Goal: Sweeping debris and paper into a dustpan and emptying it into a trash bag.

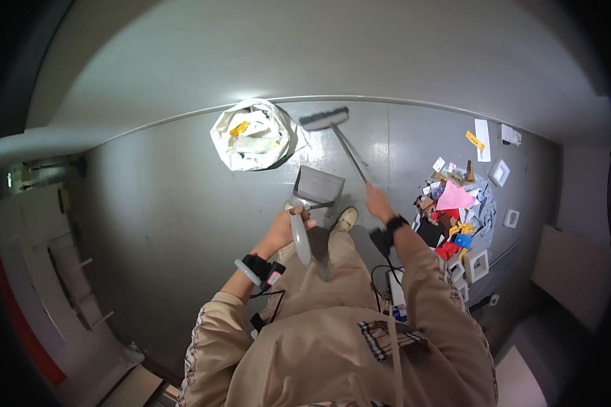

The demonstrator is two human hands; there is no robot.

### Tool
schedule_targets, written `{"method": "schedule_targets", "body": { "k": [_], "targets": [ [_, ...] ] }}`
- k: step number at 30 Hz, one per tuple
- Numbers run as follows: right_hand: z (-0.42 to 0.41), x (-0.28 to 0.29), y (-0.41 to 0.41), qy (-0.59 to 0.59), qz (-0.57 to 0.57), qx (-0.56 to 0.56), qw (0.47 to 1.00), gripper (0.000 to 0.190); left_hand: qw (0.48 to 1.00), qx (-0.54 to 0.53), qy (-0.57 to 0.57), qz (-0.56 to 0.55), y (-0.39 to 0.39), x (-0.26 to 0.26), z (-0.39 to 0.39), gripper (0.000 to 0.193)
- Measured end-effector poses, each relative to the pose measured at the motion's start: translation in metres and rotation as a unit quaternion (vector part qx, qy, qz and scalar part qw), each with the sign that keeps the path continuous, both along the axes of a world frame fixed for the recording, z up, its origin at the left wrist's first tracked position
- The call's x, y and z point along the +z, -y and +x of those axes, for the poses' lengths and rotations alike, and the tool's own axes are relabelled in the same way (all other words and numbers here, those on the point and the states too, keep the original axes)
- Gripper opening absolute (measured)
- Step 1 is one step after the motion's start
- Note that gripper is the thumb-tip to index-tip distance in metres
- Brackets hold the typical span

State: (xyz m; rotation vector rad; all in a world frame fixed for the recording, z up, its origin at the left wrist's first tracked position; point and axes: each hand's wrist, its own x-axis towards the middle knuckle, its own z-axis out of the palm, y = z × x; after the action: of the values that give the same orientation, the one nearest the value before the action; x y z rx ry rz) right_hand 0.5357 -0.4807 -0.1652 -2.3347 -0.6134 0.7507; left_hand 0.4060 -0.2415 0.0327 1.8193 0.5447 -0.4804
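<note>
My left hand (pixel 284 228) is closed round the grey handle of a dustpan (pixel 320 184), whose pan lies just beyond my shoes. In my right hand (pixel 380 204) is the metal pole of a broom (pixel 327 119); its dark bristles point towards the wall, away from me. The broom head sits to the right of a white bag (pixel 220 145) filled with rubbish, including a yellow piece. The dustpan is below and right of that bag. I cannot tell what, if anything, lies inside the pan.
A heap of mixed litter (pixel 455 201) with pink, red and yellow pieces lies on the grey floor at the right. White square frames (pixel 476 265) and a white strip (pixel 482 140) lie around it. A wall base (pixel 359 96) runs behind the bag. Cables hang by my wrists.
</note>
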Motion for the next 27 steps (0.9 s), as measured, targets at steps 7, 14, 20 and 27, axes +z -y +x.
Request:
{"method": "schedule_targets", "body": {
  "k": [7, 14, 20, 27],
  "targets": [
    [-0.096, 0.083, 0.166, -0.150, -0.198, 0.007, 0.969, 0.048, 0.996, -0.058, 0.009, -0.064, 0.000, -0.048, -0.037, 0.032],
    [-0.087, 0.155, 0.172, -0.300, -0.075, -0.279, 0.909, 0.039, 0.994, -0.064, 0.075, -0.051, -0.022, -0.065, -0.076, 0.022],
    [-0.062, 0.081, 0.145, -0.192, -0.095, -0.276, 0.937, 0.042, 0.853, 0.362, -0.191, -0.325, -0.018, -0.017, -0.092, 0.026],
    [-0.217, -0.001, 0.145, 0.272, -0.027, -0.086, 0.958, 0.055, 0.981, 0.104, -0.142, -0.087, -0.012, -0.032, -0.097, 0.049]
  ]
}}
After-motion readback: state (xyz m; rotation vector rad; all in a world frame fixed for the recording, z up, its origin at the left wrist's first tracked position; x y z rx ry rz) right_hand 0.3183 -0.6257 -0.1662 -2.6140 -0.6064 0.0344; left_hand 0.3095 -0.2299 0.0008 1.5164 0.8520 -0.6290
